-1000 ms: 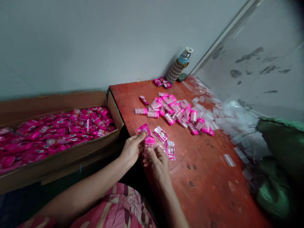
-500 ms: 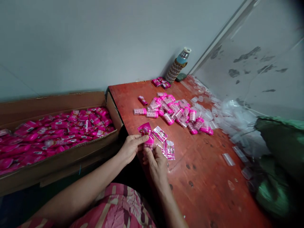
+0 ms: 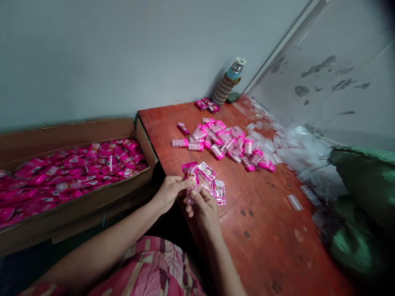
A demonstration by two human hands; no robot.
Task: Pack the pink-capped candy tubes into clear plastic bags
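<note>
A pink printed wrapper (image 3: pixel 189 167) stands up between my hands at the table's near-left edge. My left hand (image 3: pixel 168 194) pinches it from the left, thumb across its front. My right hand (image 3: pixel 206 209) grips a small clear bottle of pink candy balls (image 3: pixel 189 195) at the wrapper's lower end; fingers partly hide the bottle, so how far it sits inside cannot be told. Just beyond lie loose flat wrappers (image 3: pixel 219 191) on the red table (image 3: pixel 256 250). Farther back is a heap of pink-capped candy bottles (image 3: pixel 230 144), with one wrapped bottle (image 3: pixel 183 128) apart from it.
On the left a cardboard box (image 3: pixel 101 130) holds many wrapped bottles (image 3: pixel 92 164). A water bottle in a knitted cover (image 3: pixel 228 84) stands at the back beside wrapped pieces (image 3: pixel 207 105). Clear empty containers (image 3: pixel 296 144) and a dark green sack (image 3: pixel 361 197) occupy the right.
My right hand has turned slightly and its fingers have shifted on the bottle. The wrapper's top now stands straighter and flatter. The whole view has shifted slightly.
</note>
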